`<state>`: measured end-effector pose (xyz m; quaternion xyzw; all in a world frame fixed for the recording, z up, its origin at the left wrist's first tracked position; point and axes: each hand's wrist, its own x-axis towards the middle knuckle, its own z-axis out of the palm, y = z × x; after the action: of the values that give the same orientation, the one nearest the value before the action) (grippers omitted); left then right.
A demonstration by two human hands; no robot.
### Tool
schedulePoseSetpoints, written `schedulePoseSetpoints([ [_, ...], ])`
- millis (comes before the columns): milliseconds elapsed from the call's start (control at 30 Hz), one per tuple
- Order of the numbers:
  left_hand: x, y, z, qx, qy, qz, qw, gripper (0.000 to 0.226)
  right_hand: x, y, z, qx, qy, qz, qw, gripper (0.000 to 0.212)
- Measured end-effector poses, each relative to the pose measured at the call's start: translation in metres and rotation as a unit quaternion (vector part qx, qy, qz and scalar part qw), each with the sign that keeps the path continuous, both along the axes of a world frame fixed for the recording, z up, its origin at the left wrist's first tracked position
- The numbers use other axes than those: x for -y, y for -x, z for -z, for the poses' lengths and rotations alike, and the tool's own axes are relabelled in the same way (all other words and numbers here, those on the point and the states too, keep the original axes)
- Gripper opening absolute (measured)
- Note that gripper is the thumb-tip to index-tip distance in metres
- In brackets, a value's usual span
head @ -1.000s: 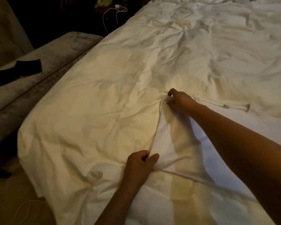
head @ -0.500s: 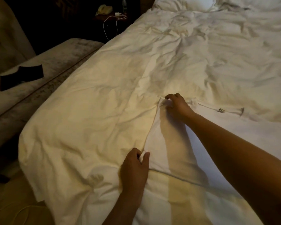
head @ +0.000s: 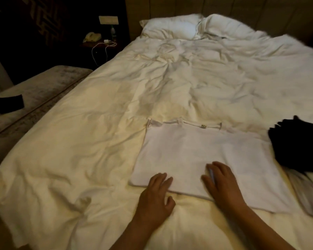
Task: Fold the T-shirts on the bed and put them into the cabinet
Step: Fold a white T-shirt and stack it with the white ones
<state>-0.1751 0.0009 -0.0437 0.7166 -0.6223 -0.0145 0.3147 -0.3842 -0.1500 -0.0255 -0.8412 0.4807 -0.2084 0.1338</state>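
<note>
Fingers (head: 212, 170) of the right hand (head: 222, 184) are laid straight and slightly spread on the near edge of the white T-shirt (head: 197, 156); those of the left hand (head: 156, 197) are loosely spread, tips just touching the near-left corner, thumb on the duvet (head: 79, 159); nothing is pinched; the shirt is spread flat directly ahead of both hands, collar away, its long axis seemingly running left to right; a dark garment (head: 296, 145) is seen just beside its right edge; either hand is judged equally near for the coming fold.
</note>
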Motion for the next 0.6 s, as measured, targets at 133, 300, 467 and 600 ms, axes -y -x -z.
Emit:
schedulePoseSetpoints([
  [133,0.003,0.0,-0.001,0.017,-0.018,-0.032,0.999,0.05,-0.034,0.053,0.007,-0.076,0.07,-0.005,0.995,0.066],
  [300,0.005,-0.013,0.006,0.033,0.012,-0.057,0.998,0.039,-0.044,0.091,0.008,-0.079,0.122,0.048,0.988,0.027],
  [467,-0.002,-0.012,-0.001,-0.002,0.078,-0.087,0.993,0.034,-0.055,0.103,0.006,0.024,0.081,0.098,0.992,0.052],
  [600,-0.02,-0.011,-0.017,0.059,0.103,-0.087,0.989,0.031,-0.074,0.109,-0.001,0.085,0.128,0.077,0.985,0.022],
])
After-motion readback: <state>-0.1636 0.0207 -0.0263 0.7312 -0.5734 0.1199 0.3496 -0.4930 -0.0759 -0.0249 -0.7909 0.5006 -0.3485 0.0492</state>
